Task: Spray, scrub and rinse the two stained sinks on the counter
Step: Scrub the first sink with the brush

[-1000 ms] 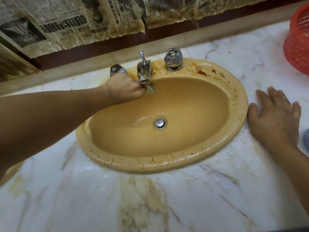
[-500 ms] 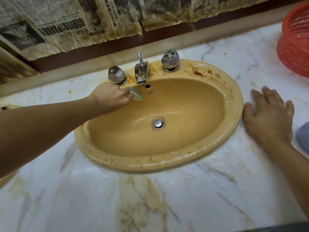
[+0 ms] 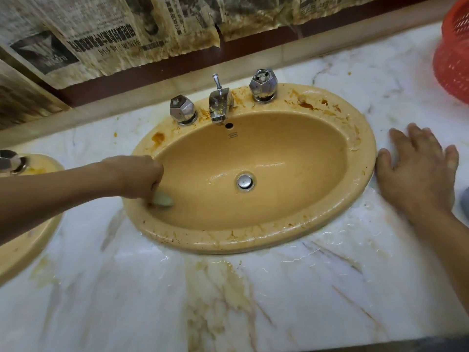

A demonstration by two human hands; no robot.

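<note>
A mustard-yellow oval sink (image 3: pixel 317 229) sits in the marble counter, its rim streaked with orange-brown stains, heaviest at the back right. My left hand (image 3: pixel 137 175) grips a pale scrubbing pad (image 3: pixel 162 199) and presses it against the basin's left inner wall near the rim. Flat on the counter just right of the sink lies my right hand (image 3: pixel 418 171), fingers spread and holding nothing. A chrome spout (image 3: pixel 219 104) and two faceted chrome knobs (image 3: pixel 182 110) stand on the back rim. The second yellow sink (image 3: pixel 28 240) shows partly at the left edge.
A red plastic basket (image 3: pixel 454 52) stands at the far right on the wet marble counter (image 3: pixel 228 301). Stained newspaper (image 3: pixel 101 36) covers the wall behind. A grey object (image 3: pixel 465 201) peeks in at the right edge. The drain plug (image 3: pixel 245 181) sits mid-basin.
My left hand has carried the pad from under the spout leftward and down along the basin's left wall. The right hand has stayed flat on the counter.
</note>
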